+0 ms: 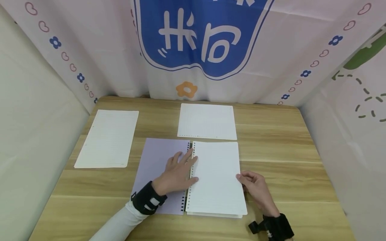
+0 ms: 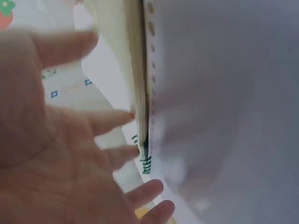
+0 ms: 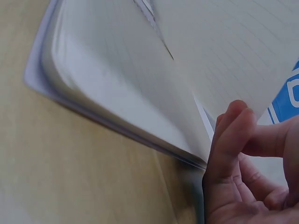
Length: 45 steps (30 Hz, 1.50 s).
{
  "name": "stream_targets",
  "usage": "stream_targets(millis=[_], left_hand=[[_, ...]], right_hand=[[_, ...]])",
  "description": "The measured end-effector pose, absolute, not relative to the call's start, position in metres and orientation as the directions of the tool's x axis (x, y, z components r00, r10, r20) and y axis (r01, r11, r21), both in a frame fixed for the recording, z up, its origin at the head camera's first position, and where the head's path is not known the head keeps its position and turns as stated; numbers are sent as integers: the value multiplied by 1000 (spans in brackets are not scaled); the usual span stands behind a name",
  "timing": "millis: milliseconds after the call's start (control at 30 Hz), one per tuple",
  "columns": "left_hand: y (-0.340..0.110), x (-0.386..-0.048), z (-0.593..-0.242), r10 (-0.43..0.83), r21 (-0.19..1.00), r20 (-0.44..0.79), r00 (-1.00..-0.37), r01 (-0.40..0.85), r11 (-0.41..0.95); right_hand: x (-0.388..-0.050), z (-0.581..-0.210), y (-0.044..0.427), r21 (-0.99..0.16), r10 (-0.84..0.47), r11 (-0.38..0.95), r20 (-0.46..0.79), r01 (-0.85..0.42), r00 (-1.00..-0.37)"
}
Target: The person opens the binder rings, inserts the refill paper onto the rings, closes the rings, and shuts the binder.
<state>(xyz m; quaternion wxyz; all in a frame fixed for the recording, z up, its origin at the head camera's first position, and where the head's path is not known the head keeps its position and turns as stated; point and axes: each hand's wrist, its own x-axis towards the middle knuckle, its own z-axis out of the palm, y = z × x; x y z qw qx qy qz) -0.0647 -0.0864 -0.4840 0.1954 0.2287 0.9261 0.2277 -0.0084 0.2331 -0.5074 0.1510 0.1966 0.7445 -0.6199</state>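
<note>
A spiral notebook lies unfolded on the table, its purple cover (image 1: pixel 164 160) on the left and white pages (image 1: pixel 215 177) on the right. Across the ring binding the left hand (image 1: pixel 177 174) rests with spread fingers, the fingertips on the page's holed edge. In the left wrist view that hand (image 2: pixel 70 149) is beside the row of punched holes. The right hand (image 1: pixel 256 187) pinches the page's right edge between thumb and fingers. The right wrist view shows this hand (image 3: pixel 257 168) holding a lifted lined page (image 3: pixel 224 51) above the page stack (image 3: pixel 112 88).
One loose lined sheet (image 1: pixel 107 139) lies at the table's left. Another sheet (image 1: pixel 207 121) lies crosswise just behind the notebook. A printed cloth (image 1: pixel 114 50) hangs along the back edge of the wooden table (image 1: pixel 280 140).
</note>
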Motion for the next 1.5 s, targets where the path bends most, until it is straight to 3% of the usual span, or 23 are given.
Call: stream_targets(millis=[333,567,1033,1133,1267,1400,1500], left_hand=[[-106,-54,-476,623,530,-325,-712,408,743],[-106,-55,-480,623,515,-334,-707,417,749],[-107,-56,-477,647,483,-356,-675,460,745],[-108,-58,-476,650,474,-357,-671,470,745],[-106,-63,-473,636,470,-354,-686,458,755],[-97,-70,-473,591,472,-293,-751,424,773],[-85,-78,-475,540,449,-194,-819,415,791]], right_hand=[[-7,-507,234,-871,91,198,-440,449,-893],[-6,-508,242,-859,78,341,-379,382,-922],[-25,-503,257,-844,33,426,-345,325,-938],[-42,-504,256,-850,13,471,-261,237,-965],[-68,-502,251,-820,-30,572,-47,22,-998],[-95,-497,245,-677,-136,711,133,-190,-982],[-114,-497,241,-549,-254,779,169,-304,-953]])
